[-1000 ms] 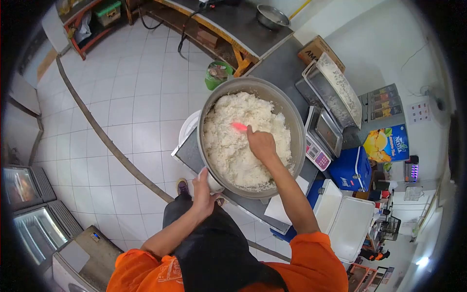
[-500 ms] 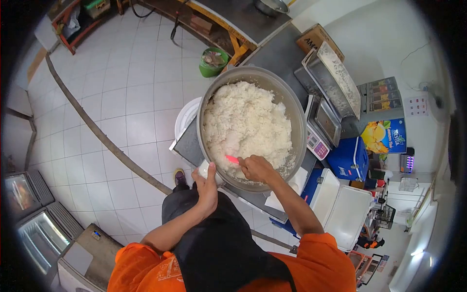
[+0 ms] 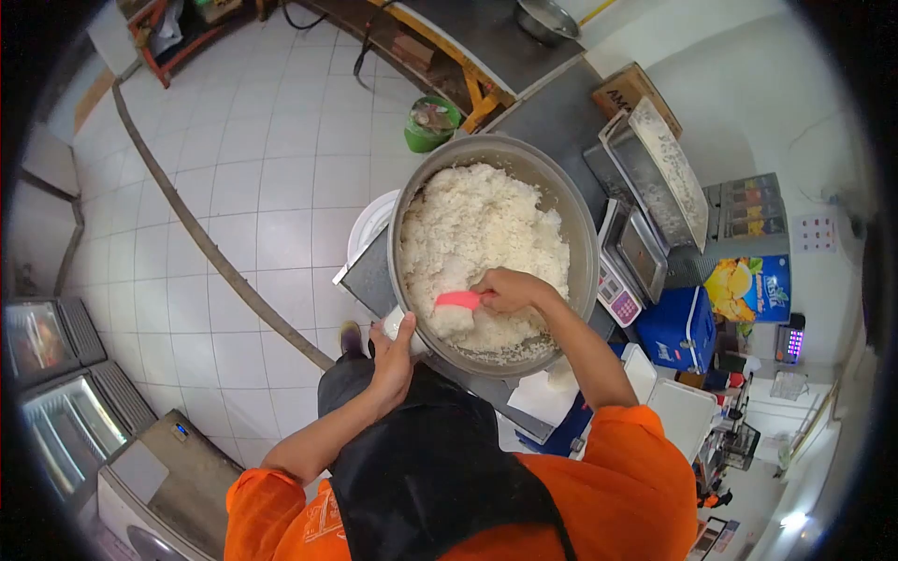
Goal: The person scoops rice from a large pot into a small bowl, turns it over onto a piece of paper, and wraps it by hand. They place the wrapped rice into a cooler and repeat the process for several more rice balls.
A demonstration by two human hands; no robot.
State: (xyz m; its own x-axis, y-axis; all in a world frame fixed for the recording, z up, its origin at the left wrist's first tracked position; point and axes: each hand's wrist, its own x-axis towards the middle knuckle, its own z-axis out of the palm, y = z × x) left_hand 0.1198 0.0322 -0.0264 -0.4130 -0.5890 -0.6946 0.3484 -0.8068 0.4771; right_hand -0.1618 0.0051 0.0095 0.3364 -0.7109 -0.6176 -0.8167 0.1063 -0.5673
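A white cup-like item (image 3: 394,323) was gripped by the left hand (image 3: 393,362) beside the rim of the pot (image 3: 585,245); if knocked there, it could have been tipped. Farther right, a pink paddle (image 3: 457,299) was clamped in the right hand (image 3: 510,290), apart from the left; through a hasty lift, rice (image 3: 486,224) could have been spilled over the rim. The rice was heaped unevenly inside the pot, white and clumped.

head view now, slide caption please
Right hand holds a bright pink paddle against white rice heaped in a round grey metal pot.
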